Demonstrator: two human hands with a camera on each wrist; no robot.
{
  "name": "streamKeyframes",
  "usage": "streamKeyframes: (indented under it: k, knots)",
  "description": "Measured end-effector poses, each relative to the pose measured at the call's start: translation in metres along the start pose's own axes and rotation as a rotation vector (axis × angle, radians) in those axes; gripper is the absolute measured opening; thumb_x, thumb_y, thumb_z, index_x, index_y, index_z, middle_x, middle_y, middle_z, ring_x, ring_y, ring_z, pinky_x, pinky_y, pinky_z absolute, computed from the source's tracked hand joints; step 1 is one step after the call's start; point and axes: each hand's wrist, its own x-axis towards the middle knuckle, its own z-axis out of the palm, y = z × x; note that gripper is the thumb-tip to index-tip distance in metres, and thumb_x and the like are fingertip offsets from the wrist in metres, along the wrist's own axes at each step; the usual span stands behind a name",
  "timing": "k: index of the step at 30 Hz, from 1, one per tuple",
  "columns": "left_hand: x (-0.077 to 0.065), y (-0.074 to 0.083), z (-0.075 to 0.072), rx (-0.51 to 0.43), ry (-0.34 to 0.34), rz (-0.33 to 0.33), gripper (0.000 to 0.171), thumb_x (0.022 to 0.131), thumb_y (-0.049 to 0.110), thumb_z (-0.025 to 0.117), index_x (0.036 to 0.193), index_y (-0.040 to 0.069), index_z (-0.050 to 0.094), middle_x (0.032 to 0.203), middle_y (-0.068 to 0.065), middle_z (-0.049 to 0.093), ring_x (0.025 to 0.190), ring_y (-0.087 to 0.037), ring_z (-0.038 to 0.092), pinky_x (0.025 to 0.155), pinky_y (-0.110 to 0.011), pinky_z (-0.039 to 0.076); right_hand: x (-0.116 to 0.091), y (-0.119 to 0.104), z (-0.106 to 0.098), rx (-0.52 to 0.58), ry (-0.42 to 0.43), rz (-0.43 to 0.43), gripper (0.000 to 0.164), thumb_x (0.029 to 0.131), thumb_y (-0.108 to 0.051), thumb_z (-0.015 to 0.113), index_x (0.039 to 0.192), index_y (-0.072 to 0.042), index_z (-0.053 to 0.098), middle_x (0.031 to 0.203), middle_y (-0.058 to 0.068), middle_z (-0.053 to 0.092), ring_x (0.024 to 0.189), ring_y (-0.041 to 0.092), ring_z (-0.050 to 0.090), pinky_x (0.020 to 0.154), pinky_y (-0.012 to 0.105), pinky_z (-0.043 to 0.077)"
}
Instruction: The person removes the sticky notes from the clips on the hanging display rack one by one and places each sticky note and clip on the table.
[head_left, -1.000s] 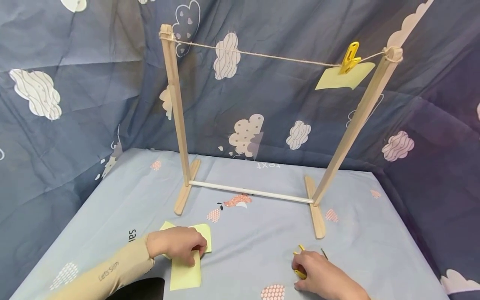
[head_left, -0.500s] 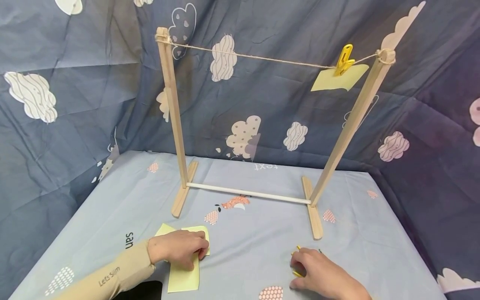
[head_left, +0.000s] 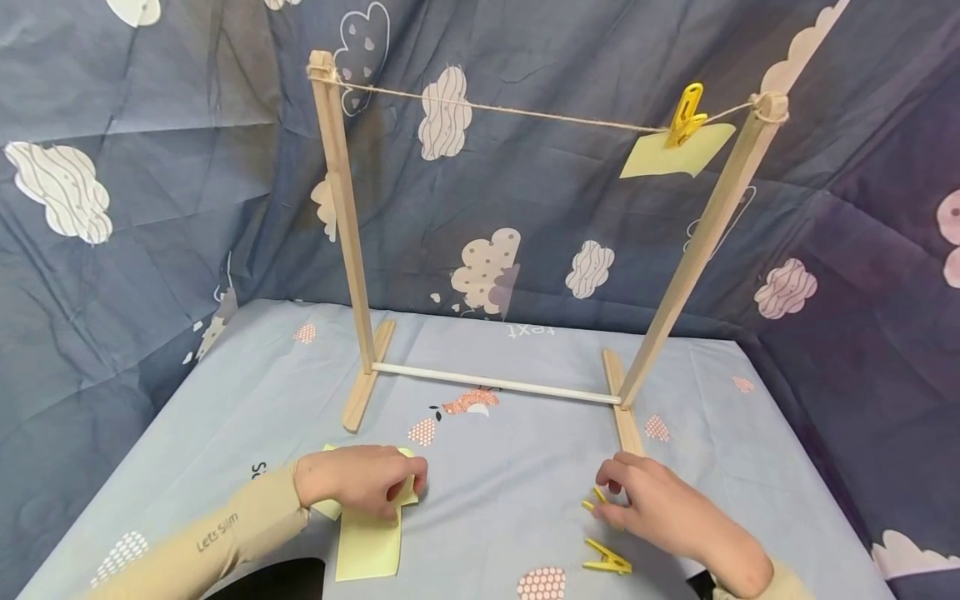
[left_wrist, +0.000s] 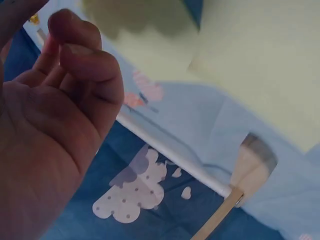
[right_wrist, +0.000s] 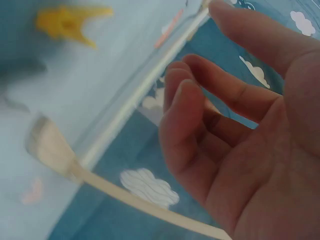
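Note:
My left hand (head_left: 367,479) hovers over several pale yellow paper sheets (head_left: 369,546) on the cloth, its fingers loosely bent. In the left wrist view nothing lies between these fingers (left_wrist: 92,65), and the paper (left_wrist: 265,55) is beyond them. At the right, my right hand (head_left: 663,504) is over the cloth with bent fingers and holds nothing. Under its fingertips a yellow clothespin (head_left: 597,498) shows in part. Another yellow clothespin (head_left: 607,557) lies nearer the front, below the hand in the head view.
A wooden frame (head_left: 341,200) stands behind the hands, with a string (head_left: 510,111) tied between its posts. Near the right post (head_left: 697,250), a yellow clothespin (head_left: 685,117) holds a yellow sheet (head_left: 660,156) on the string. A white rod (head_left: 495,383) joins the feet.
My right hand has moved forward and lifted, and a yellow clothespin it covered now shows. The left hand has risen slightly and shifted a little right over the sheets.

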Motion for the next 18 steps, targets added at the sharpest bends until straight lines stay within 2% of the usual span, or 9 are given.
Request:
streamKeyframes:
  k: [5,9,14,18]
  knots:
    - [0.002,0.004,-0.023,0.019,0.030,0.063,0.020,0.082,0.015,0.071,0.099,0.016,0.060,0.065,0.014,0.052,0.060,0.002,0.046,0.062,-0.017,0.041,0.002,-0.006,-0.028,-0.124,0.138,-0.026,0.016,0.081,-0.025,0.076,0.091,-0.019,0.066,0.084,-0.011,0.057,0.068,-0.002,0.047,0.057,0.020,0.042]
    - [0.005,0.008,-0.042,0.028,0.098,0.115,0.014,0.088,0.017,0.066,0.100,0.016,0.060,0.070,0.015,0.056,0.062,0.002,0.047,0.064,-0.017,0.042,0.002,-0.012,-0.048,-0.174,0.276,-0.084,0.018,0.078,-0.022,0.079,0.090,-0.019,0.065,0.083,-0.012,0.055,0.064,-0.003,0.045,0.054,0.018,0.039]
    - [0.008,0.011,-0.061,0.031,0.231,0.149,0.012,0.091,0.018,0.061,0.103,0.018,0.060,0.078,0.013,0.060,0.062,0.002,0.048,0.063,-0.017,0.043,0.002,-0.018,-0.069,-0.231,0.414,-0.179,0.023,0.074,-0.016,0.081,0.090,-0.017,0.065,0.082,-0.012,0.054,0.063,-0.003,0.044,0.052,0.017,0.038]
    - [0.008,0.018,-0.075,0.049,0.398,0.152,0.017,0.092,0.019,0.061,0.109,0.016,0.061,0.092,0.009,0.062,0.064,0.001,0.050,0.063,-0.018,0.045,0.001,-0.019,-0.091,-0.272,0.526,-0.244,0.025,0.072,-0.015,0.081,0.093,-0.016,0.066,0.078,-0.012,0.053,0.061,-0.003,0.044,0.051,0.016,0.037]
